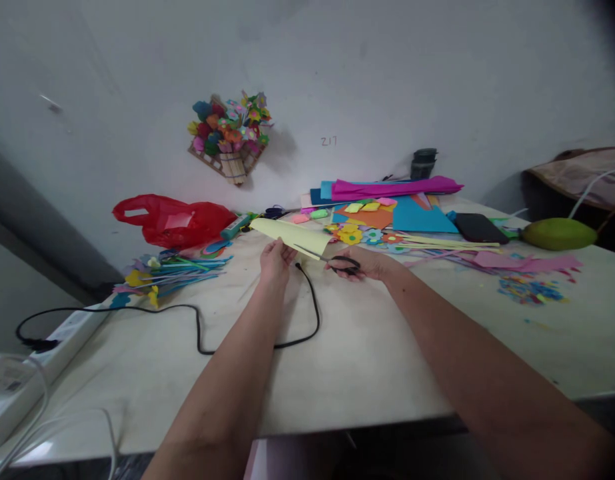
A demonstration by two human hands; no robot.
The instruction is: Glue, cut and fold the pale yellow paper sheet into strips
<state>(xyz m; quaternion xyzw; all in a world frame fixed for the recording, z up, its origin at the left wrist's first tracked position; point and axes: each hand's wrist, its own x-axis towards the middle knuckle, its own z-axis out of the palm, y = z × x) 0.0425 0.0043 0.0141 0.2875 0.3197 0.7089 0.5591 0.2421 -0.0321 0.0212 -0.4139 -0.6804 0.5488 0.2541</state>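
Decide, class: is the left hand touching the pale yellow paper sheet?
Touching. The head view shows the left hand pinching the lower edge of the pale yellow paper, with no gap between fingers and sheet.

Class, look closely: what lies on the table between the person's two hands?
In the head view, between left hand and right hand: scissors cutting yellow paper, plus a black cable's end.

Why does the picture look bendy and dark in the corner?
In the head view the wide lens bows the table edge and stretches the arms; the top right corner goes dark; the paper flowers on the wall cast a soft shadow to their right; the left hand, yellow paper, right hand and scissors look slightly soft.
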